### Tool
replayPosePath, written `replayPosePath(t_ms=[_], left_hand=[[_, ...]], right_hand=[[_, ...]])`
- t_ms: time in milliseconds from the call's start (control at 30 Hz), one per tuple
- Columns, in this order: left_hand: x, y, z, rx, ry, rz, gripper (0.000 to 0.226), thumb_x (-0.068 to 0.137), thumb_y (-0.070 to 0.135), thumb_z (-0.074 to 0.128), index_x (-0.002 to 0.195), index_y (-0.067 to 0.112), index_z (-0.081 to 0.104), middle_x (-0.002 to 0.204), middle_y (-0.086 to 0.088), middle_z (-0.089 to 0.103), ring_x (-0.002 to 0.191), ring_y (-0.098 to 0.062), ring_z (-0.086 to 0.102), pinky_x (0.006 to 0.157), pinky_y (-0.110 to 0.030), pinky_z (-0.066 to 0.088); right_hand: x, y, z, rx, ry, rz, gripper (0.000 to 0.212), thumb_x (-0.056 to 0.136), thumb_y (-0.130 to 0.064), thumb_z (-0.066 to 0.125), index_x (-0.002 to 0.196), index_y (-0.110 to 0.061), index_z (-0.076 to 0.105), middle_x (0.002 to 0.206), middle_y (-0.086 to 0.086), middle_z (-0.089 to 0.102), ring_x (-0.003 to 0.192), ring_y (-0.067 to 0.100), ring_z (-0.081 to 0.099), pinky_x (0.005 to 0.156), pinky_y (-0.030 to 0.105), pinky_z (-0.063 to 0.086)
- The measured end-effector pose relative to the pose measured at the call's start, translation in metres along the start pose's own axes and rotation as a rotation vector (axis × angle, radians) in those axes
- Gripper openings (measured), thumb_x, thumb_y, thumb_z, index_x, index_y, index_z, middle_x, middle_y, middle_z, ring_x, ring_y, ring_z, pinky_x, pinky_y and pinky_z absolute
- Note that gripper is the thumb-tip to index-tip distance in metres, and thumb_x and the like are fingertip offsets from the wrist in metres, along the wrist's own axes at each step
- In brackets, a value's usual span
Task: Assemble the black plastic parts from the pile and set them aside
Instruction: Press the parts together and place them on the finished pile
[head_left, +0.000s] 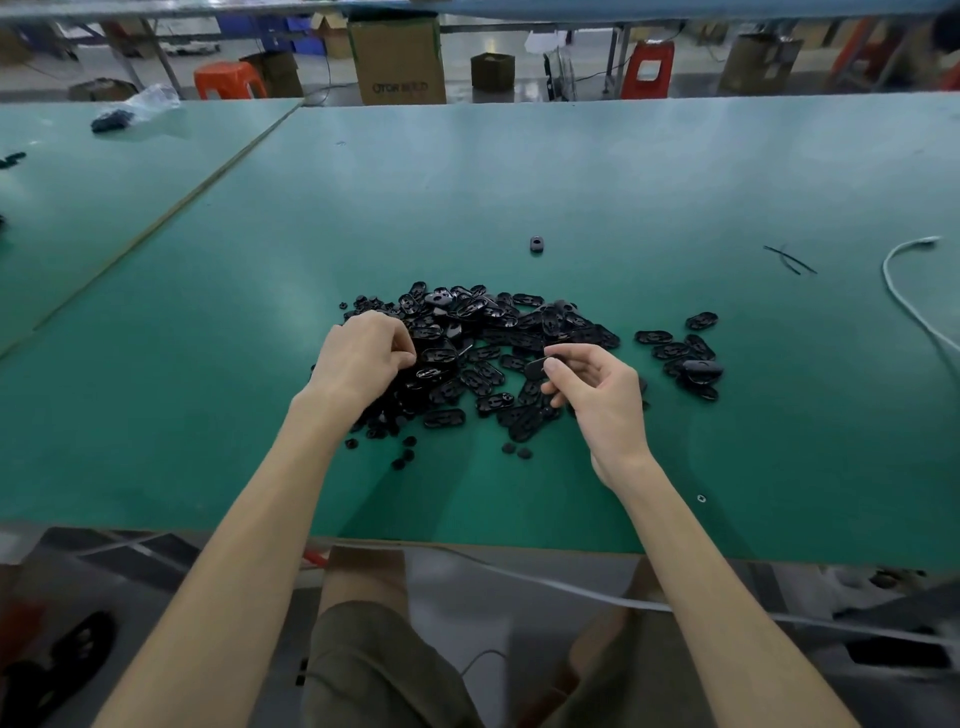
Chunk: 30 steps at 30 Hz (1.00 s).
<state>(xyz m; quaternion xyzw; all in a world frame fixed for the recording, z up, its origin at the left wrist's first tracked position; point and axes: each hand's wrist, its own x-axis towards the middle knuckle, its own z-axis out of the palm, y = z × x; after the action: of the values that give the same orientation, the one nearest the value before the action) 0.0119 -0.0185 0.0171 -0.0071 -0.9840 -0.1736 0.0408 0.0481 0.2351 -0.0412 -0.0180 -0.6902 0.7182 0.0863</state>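
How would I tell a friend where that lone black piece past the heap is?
On the green table, find the pile of black parts. Beyond its far edge sits one small black piece, alone on bare green, touching nothing.

Green bench (519, 182), seam running far to near on left. Centre: pile of black plastic parts (493, 332), smaller cluster (685, 353) just right. Lone black part (536, 244) beyond pile. Far right: thin black strips (789, 260), white cable (904, 296). Far left: clear bag (150, 101).
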Motion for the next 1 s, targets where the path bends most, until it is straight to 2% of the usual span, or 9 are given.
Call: replayPosePath(t_ms=[100,267,433,567,667,733,833,1000], left_hand=[[-0.001,0.001,0.0,-0.056,0.064,-0.028,0.003,0.094,0.015,0.073,0.094,0.016,0.076,0.094,0.0,0.073,0.09,-0.021,0.068,0.089,-0.037,0.053],[0.0,0.003,0.001,-0.182,0.103,-0.046,0.012,0.092,0.004,0.072,0.095,0.013,0.078,0.097,-0.006,0.075,0.093,-0.023,0.069,0.092,-0.04,0.056],[-0.007,0.017,0.002,-0.5,0.058,0.02,0.013,0.085,0.01,0.083,0.09,0.02,0.076,0.086,0.002,0.076,0.08,-0.008,0.071,0.079,-0.02,0.058],[-0.014,0.039,0.016,-0.718,-0.005,0.151,0.011,0.091,0.011,0.078,0.1,0.017,0.078,0.084,-0.003,0.075,0.074,-0.013,0.073,0.075,-0.015,0.055],[-0.018,0.053,0.029,-0.809,-0.004,0.155,0.007,0.094,0.009,0.074,0.098,0.011,0.078,0.079,-0.002,0.075,0.07,-0.011,0.072,0.066,-0.011,0.048],[-0.021,0.059,0.036,-0.897,-0.025,0.146,0.007,0.094,0.007,0.074,0.099,0.007,0.078,0.078,-0.003,0.076,0.07,-0.012,0.072,0.064,-0.012,0.047],[-0.025,0.064,0.043,-1.014,-0.038,0.107,0.007,0.095,0.011,0.073,0.101,0.01,0.076,0.088,-0.003,0.08,0.076,-0.017,0.076,0.062,-0.019,0.049],[-0.027,0.067,0.047,-1.148,-0.033,0.026,0.008,0.096,0.012,0.072,0.103,0.01,0.075,0.093,-0.003,0.081,0.078,-0.017,0.077,0.062,-0.019,0.051]], right_hand=[[0.0,0.0,0.0,0.003,0.003,0.004,0.012,0.097,-0.004,0.071,0.106,-0.011,0.075,0.077,0.0,0.075,0.071,0.013,0.068,0.065,0.023,0.055],[0.0,0.0,0.0,0.005,0.003,0.002,0.012,0.098,-0.005,0.07,0.105,-0.012,0.076,0.077,0.002,0.075,0.07,0.014,0.068,0.066,0.024,0.056],[0.0,0.0,0.001,-0.014,0.017,0.002,0.015,0.101,-0.005,0.065,0.106,-0.014,0.076,0.079,0.002,0.078,0.069,0.016,0.071,0.068,0.022,0.056],[0.001,0.001,0.002,-0.01,0.021,0.006,0.014,0.101,-0.006,0.065,0.107,-0.012,0.076,0.082,0.001,0.079,0.074,0.02,0.074,0.068,0.024,0.057],[0.001,0.001,0.002,-0.003,0.022,-0.001,0.014,0.101,-0.005,0.065,0.107,-0.011,0.076,0.081,0.001,0.079,0.073,0.019,0.074,0.066,0.023,0.056],[0.001,0.001,0.002,0.003,0.025,-0.004,0.014,0.1,-0.005,0.066,0.106,-0.011,0.076,0.082,0.001,0.079,0.074,0.02,0.074,0.066,0.025,0.056],[0.002,0.0,0.002,0.016,0.03,-0.007,0.013,0.1,-0.004,0.066,0.105,-0.011,0.075,0.083,0.002,0.079,0.074,0.02,0.074,0.066,0.026,0.057],[0.001,0.0,0.001,0.035,0.042,-0.008,0.01,0.099,-0.003,0.066,0.106,-0.007,0.073,0.082,0.001,0.079,0.072,0.018,0.074,0.064,0.024,0.056]])
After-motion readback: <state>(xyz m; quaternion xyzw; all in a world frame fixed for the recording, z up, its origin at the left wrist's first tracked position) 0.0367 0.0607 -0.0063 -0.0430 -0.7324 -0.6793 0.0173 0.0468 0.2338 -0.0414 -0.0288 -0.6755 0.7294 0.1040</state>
